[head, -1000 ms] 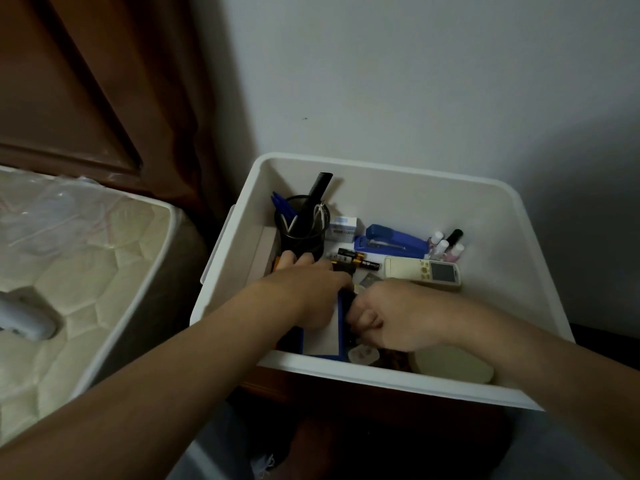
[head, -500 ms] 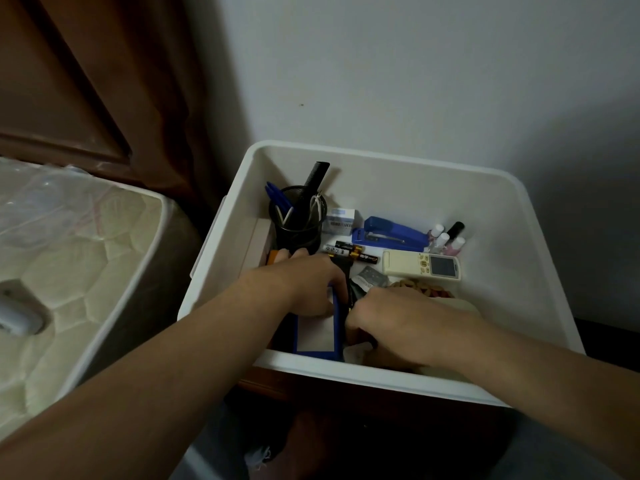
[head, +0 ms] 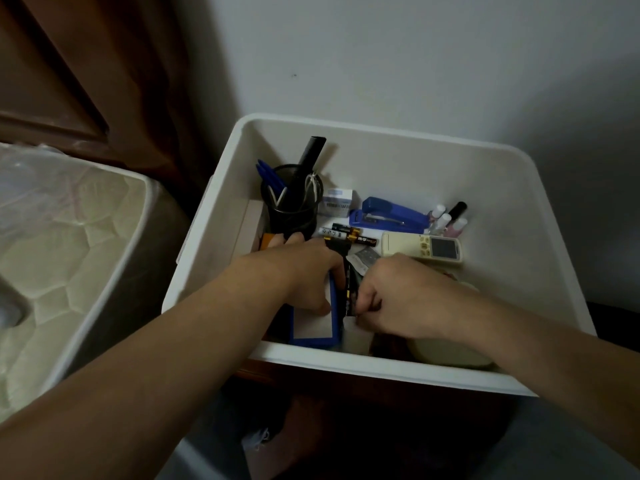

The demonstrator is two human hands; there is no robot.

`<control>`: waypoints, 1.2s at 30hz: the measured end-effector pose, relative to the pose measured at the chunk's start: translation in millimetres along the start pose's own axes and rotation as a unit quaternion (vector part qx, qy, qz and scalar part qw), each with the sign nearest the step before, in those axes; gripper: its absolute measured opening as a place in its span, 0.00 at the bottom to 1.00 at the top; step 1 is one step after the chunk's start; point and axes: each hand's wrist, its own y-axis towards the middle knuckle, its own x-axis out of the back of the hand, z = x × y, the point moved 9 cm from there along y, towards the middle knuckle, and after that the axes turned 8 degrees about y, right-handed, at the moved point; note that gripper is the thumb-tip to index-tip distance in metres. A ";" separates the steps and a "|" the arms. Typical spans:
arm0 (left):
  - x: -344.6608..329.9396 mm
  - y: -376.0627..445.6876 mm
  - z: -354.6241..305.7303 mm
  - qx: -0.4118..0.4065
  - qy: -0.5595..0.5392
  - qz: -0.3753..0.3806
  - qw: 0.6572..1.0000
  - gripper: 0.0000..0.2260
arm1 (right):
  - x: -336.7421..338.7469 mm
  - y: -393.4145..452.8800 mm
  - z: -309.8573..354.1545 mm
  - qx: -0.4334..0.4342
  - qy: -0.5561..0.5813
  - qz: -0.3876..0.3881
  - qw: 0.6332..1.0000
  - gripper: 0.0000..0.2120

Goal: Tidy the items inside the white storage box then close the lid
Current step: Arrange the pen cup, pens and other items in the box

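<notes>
Mid-tidy: my left hand [head: 304, 271] presses the blue-edged pad [head: 317, 323], right hand [head: 398, 299] pinches a dark packet [head: 350, 296]; white storage box [head: 381, 370] lid not on.

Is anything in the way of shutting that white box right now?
Yes. Both the left hand and right hand reach over the white box's near rim. No lid is in view.

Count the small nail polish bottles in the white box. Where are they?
4: three pale-capped bottles and one black-capped bottle, clustered right of the blue stapler. More may be hidden.
</notes>
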 end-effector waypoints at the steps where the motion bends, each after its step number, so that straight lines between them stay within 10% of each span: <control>1: -0.6 0.4 -0.8 0.000 0.003 0.003 1.000 0.21 | 1.2 1.5 -2.1 0.000 0.002 -0.005 1.000 0.04; 19: -6.4 2.6 -2.7 0.006 0.021 0.034 0.999 0.23 | -13.6 0.9 2.3 0.015 -0.011 0.103 0.994 0.13; 25: 16.7 0.7 -34.9 -0.056 0.071 -0.077 0.993 0.07 | 68.5 -33.5 -36.6 -0.022 0.168 -0.059 0.984 0.13; 30: -17.9 13.2 -78.4 -0.114 -0.013 0.110 0.987 0.13 | 102.9 -48.2 -67.4 -0.051 0.223 -0.307 0.924 0.15; 36: -45.7 21.0 -78.8 -0.061 -0.136 0.225 0.963 0.09 | 100.4 -41.6 -65.7 -0.023 0.225 -0.336 0.914 0.14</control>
